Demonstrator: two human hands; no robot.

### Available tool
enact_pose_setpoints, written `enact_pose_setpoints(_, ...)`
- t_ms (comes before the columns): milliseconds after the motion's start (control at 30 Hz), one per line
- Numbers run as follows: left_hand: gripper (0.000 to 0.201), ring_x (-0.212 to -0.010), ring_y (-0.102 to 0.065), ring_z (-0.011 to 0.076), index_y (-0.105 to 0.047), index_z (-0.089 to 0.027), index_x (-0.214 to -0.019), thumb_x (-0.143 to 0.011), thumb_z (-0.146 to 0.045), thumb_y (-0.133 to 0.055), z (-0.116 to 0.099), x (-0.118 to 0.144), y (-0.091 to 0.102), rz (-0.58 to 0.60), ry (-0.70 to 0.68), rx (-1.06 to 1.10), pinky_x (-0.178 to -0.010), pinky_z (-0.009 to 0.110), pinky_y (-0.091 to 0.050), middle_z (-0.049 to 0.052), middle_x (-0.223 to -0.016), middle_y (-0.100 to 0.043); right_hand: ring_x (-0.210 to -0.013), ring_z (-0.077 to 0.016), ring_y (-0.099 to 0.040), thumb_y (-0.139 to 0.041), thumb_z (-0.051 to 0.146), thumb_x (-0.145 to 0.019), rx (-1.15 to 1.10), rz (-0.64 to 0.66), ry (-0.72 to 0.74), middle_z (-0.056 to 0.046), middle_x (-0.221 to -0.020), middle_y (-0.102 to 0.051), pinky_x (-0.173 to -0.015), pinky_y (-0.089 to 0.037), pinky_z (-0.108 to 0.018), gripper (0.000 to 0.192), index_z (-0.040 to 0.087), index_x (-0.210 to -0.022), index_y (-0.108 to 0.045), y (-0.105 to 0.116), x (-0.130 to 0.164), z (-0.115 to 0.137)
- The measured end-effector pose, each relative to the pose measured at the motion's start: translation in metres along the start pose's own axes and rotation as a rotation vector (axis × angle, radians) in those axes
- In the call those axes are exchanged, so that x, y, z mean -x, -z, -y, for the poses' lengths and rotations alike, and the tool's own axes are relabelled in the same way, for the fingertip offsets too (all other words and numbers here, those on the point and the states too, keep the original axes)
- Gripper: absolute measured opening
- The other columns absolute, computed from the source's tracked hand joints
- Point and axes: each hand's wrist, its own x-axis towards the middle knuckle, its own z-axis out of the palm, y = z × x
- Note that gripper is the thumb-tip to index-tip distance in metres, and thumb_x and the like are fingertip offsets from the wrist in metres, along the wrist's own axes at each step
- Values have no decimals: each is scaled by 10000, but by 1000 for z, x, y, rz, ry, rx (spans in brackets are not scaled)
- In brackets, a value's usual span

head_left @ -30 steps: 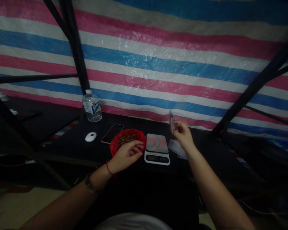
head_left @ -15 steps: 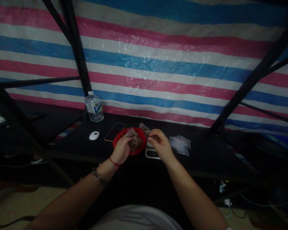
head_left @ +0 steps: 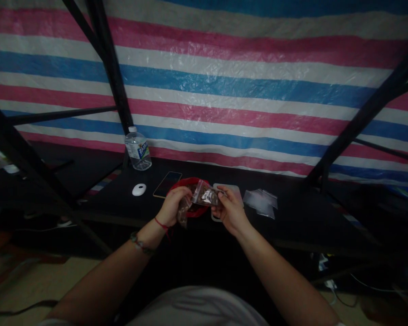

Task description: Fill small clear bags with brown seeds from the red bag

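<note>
Both hands hold a small clear plastic bag (head_left: 201,197) with brown pieces inside, above the near edge of a black table (head_left: 292,226). My left hand (head_left: 174,206) pinches the bag's left side, and my right hand (head_left: 228,209) pinches its right side. Behind the bag sits a red bowl (head_left: 190,183) of brown pieces, mostly hidden by my hands. A white kitchen scale (head_left: 229,189) stands just right of the bowl, partly behind my right hand.
A pile of empty clear bags (head_left: 260,202) lies to the right of the scale. A phone (head_left: 167,184), a white mouse (head_left: 139,189) and a water bottle (head_left: 138,149) stand at the left. Black frame bars (head_left: 110,68) rise in front of a striped tarp (head_left: 245,86).
My right hand has come left from beside the scale with the bag. My left hand has left the bowl and taken hold of the bag's other side.
</note>
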Motion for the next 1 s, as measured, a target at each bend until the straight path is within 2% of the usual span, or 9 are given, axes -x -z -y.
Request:
enact_pose_setpoints(100,283,-596,-526,109,-638,-143,-838,-723,-401,-645,-4,7,-7,145,29,-31,-567,226,-422,1,-701,-609,-534,-76,-552,-754,406,-680,18,-11,20,18,-847,-599,-405,-435,-169,436,267,-1026,-527,3,2,-3)
enact_pose_setpoints(233,330,-556,-494,91,-596,-133,-720,-700,-446,-698,-5,11,-9,236,19,-122,-555,220,-404,-14,-643,-576,-600,-70,-553,-794,320,-630,39,33,45,15,-896,-599,-446,-431,-155,436,251,-993,-564,8,4,0)
enact_pose_setpoints(367,351,-543,-492,89,-580,-132,-720,-708,-464,-695,-7,12,-7,286,62,-103,-551,222,-411,-19,-619,-567,-469,-23,-471,-786,272,-625,206,133,10,5,-907,-616,-370,-341,-143,461,226,-1041,-592,19,1,10)
enact_pose_setpoints(467,345,-554,-515,89,-575,-128,-712,-694,-442,-716,-11,13,-8,278,84,-18,-558,213,-418,-12,-628,-582,-369,0,-377,-745,316,-669,349,42,109,-14,-934,-633,-312,-268,-160,458,213,-1083,-581,29,-4,17)
enact_pose_setpoints(533,326,-584,-543,93,-587,-125,-719,-697,-422,-719,-14,14,-10,267,76,9,-576,208,-428,3,-664,-610,-354,0,-348,-713,347,-702,413,-40,198,-9,-905,-633,-307,-249,-168,378,204,-1029,-587,32,-4,20)
enact_pose_setpoints(633,304,-547,-525,82,-584,-133,-710,-723,-415,-698,-16,17,-14,268,75,-42,-546,197,-412,-5,-634,-603,-398,-34,-414,-680,382,-741,517,28,222,7,-789,-621,-342,-295,-174,268,196,-920,-603,26,4,20)
enact_pose_setpoints(767,304,-551,-525,94,-578,-140,-676,-749,-424,-659,-14,22,-20,329,42,-184,-551,209,-418,-9,-602,-580,-585,-108,-581,-702,377,-732,712,236,240,-25,-880,-667,-501,-453,-227,306,211,-982,-646,8,21,14)
enact_pose_setpoints(867,296,-599,-546,110,-583,-139,-650,-763,-407,-635,-9,24,-23,356,-48,-299,-586,221,-432,8,-638,-598,-682,-148,-630,-719,348,-723,867,261,301,-33,-880,-695,-619,-497,-271,274,214,-959,-680,2,27,7)
enact_pose_setpoints(1000,258,-629,-558,117,-613,-138,-675,-795,-366,-599,-6,24,-24,382,-119,-442,-611,221,-435,18,-663,-618,-717,-162,-634,-684,293,-757,1027,255,318,-20,-806,-697,-664,-479,-275,180,211,-916,-702,8,25,6)
